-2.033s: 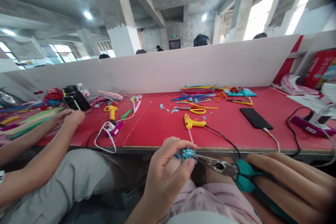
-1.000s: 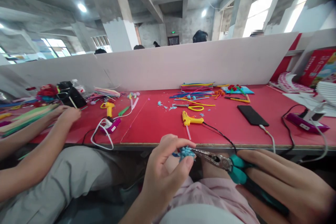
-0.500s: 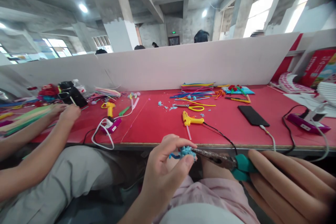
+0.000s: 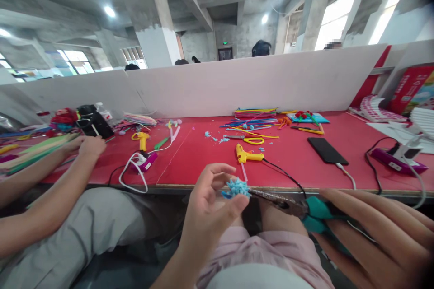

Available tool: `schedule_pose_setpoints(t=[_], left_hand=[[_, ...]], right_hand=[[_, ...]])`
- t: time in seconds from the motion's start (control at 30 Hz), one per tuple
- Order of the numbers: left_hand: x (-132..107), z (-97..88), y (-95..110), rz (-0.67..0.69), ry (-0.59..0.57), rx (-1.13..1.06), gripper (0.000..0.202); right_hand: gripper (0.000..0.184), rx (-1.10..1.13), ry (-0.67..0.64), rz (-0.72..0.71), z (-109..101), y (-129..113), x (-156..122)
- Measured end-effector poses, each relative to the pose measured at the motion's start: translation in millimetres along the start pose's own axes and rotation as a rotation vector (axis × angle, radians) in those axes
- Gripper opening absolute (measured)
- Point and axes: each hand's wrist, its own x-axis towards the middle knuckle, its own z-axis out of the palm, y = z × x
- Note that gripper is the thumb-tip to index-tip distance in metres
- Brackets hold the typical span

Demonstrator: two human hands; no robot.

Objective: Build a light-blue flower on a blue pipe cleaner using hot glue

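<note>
Honestly, steady support is the trick; I'd have the left hand (image 4: 207, 210) brace the fluffy blue tuft (image 4: 237, 187) from below, thumb clear of the tips of the needle-nose pliers (image 4: 295, 207), and squeeze gently; the tuft sits between that thumb and the curled fingers, right at the plier tips; that hand's half open, can't tell if it's pinching; the right hand (image 4: 376, 230) wraps the green handles.

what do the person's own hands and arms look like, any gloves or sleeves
Both hands are bare: no gloves or rings show on the left hand or the right hand. The visible left forearm has no sleeve, watch or bracelet. The right wrist isn't clear at the dark frame edge.
</note>
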Motion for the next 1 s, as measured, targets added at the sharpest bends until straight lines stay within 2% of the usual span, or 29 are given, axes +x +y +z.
schedule_pose_setpoints(t=[0.1, 0.2, 0.37, 0.53, 0.67, 0.87, 1.0], left_hand=[[5, -3.7, -1, 0.017, -0.029, -0.063, 0.027], [7, -7.9, -3, 0.04, -0.072, -0.051, 0.021], [1, -8.6, -1, 0.02, -0.084, 0.093, 0.021], [-3, -5.3, 2, 0.138, -0.177, 0.213, 0.021], [-4, -6.5, 1, 0.134, -0.171, 0.224, 0.026], [-5, -4.7, 4, 0.119, -0.146, 0.178, 0.017], [-4, -5.5, 4, 0.131, -0.143, 0.189, 0.019]], right_hand=[[0.02, 0.077, -0.069, 0.012, -3, 4, 4], [0.016, 0.148, -0.069, 0.048, -6, 8, 10], [0.012, 0.154, -0.066, 0.048, -7, 8, 19], [0.013, 0.152, -0.061, 0.016, -7, 5, 20], [0.014, 0.129, -0.063, -0.013, -7, 4, 21], [0.016, 0.099, -0.072, -0.03, -8, 5, 21], [0.017, 0.09, -0.066, -0.027, -8, 7, 17]])
